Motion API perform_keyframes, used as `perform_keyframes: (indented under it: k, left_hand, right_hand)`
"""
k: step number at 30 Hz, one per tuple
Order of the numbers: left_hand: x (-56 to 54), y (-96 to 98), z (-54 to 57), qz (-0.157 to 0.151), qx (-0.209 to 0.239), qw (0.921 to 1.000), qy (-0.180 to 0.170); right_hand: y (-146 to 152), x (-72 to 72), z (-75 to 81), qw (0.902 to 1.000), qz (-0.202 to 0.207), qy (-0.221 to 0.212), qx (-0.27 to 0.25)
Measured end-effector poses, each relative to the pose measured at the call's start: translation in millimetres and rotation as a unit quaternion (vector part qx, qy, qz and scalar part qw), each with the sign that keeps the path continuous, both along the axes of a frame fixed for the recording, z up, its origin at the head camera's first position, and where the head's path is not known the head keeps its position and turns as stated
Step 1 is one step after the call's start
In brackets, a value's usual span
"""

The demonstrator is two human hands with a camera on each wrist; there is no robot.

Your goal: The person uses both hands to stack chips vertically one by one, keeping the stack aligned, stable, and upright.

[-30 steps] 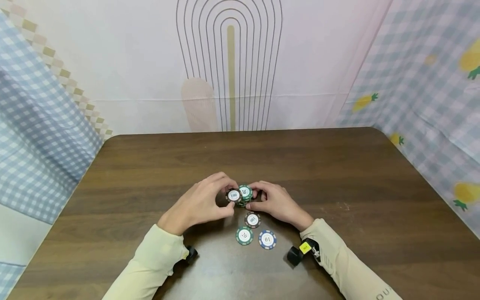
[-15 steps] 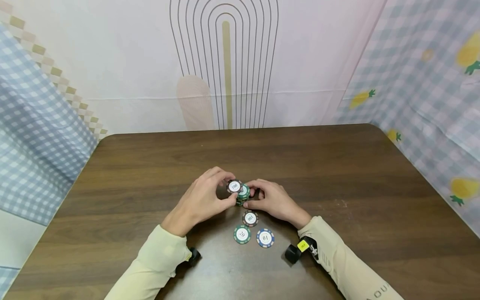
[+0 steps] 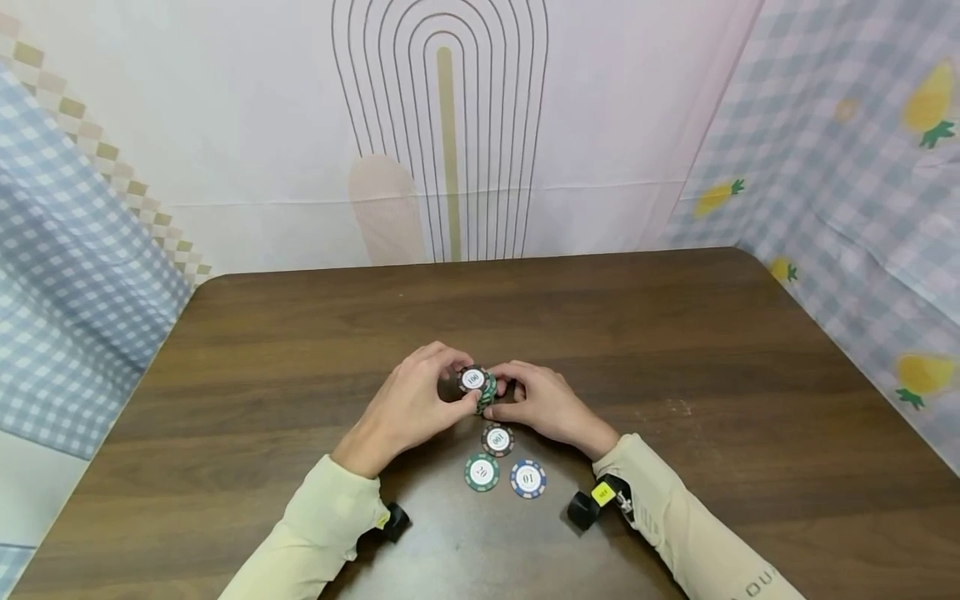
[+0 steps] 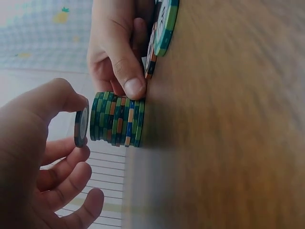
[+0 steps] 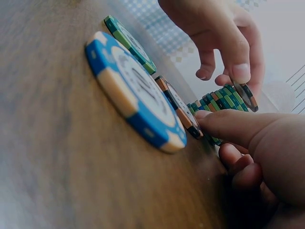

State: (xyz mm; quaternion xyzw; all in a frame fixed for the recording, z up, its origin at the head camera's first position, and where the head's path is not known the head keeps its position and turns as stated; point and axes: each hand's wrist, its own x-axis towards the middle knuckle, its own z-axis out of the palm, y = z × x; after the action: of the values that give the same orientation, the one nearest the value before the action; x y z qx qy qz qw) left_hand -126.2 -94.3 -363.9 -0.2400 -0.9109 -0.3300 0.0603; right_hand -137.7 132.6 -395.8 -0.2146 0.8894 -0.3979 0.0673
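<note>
My left hand [image 3: 408, 410] pinches a black poker chip [image 3: 472, 379] marked 100 between thumb and fingers. The chip is just over the top of a poker chip stack [image 4: 116, 119], with a narrow gap between them in the left wrist view. Mostly green edges show in the stack, with a few black-and-orange ones and a blue one low down. Around the stack's lower part, my right hand [image 3: 551, 404] holds thumb and curled fingers, the thumb [image 4: 133, 86] against its side close to the table.
Nearer the body, three loose poker chips lie flat on the brown wooden table [image 3: 300, 333]: a black 100 chip [image 3: 498, 439], a green 20 chip [image 3: 482, 472] and a blue 10 chip [image 3: 528, 479]. Patterned cloth [image 3: 262, 125] hangs behind the table.
My left hand has brought the black chip up and rightward, from beside the stack's top to over it, covering most of the green 20 chip there. The right hand stays at the stack.
</note>
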Motion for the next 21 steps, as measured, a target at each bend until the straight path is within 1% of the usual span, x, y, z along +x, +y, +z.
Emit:
perform_keyframes:
  k: [7, 21]
  left_hand:
    - [-0.3, 0.6, 1.5, 0.004, 0.002, 1.0, -0.007]
    - [-0.7, 5.3, -2.8, 0.003, -0.004, 0.9998, -0.017]
  right_hand:
    - [-1.3, -0.1, 1.8, 1.0, 0.002, -0.002, -0.001]
    - [-0.4, 0.8, 0.3, 1.0, -0.001, -0.004, 0.001]
